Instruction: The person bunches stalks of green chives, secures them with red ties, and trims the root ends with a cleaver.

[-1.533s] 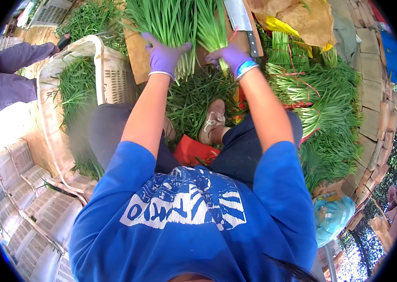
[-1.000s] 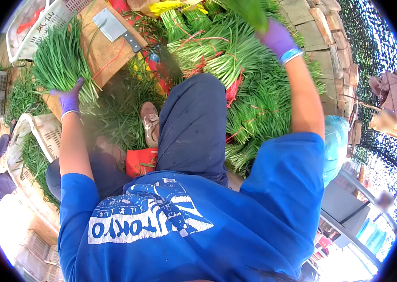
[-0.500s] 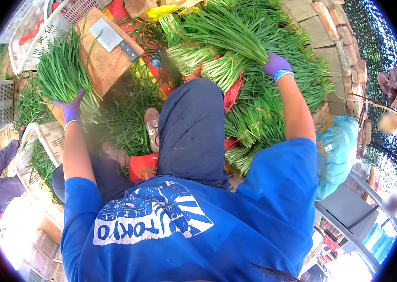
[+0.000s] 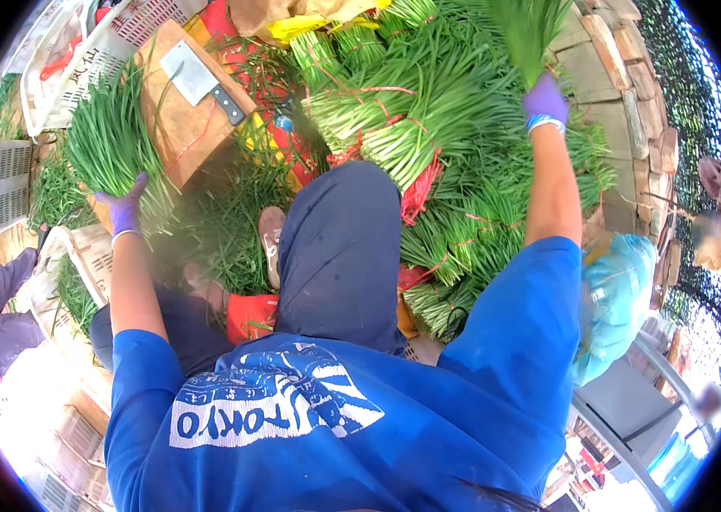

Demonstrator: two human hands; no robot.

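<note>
My left hand [image 4: 124, 205], in a purple glove, grips the lower side of a large loose bunch of garlic chives [image 4: 113, 132] at the left edge of the cutting board [image 4: 180, 145]. Its thumb and fingers spread around the pale stalk ends. Far to the right, my gloved right hand [image 4: 546, 101] closes on the stalk end of another bunch of chives [image 4: 531, 34], blurred by motion, with the leaves pointing away. Below it spreads a pile of chive bundles [image 4: 412, 111] tied with red string. A cleaver [image 4: 198, 81] with a dark handle lies on the board.
White plastic crates [image 4: 66, 64] stand at the far left and a crate [image 4: 79, 256] nearer. Loose chive leaves [image 4: 232, 230] litter the ground by my shoe [image 4: 271, 239]. A blue plastic bag [image 4: 621, 290] is at right, beside stacked bricks [image 4: 608, 47]. Another person's legs [image 4: 2, 311] show at left.
My right hand has moved right and away from me, swinging its bunch off the pile toward the far right. My left hand stays nearly in place on its bunch.
</note>
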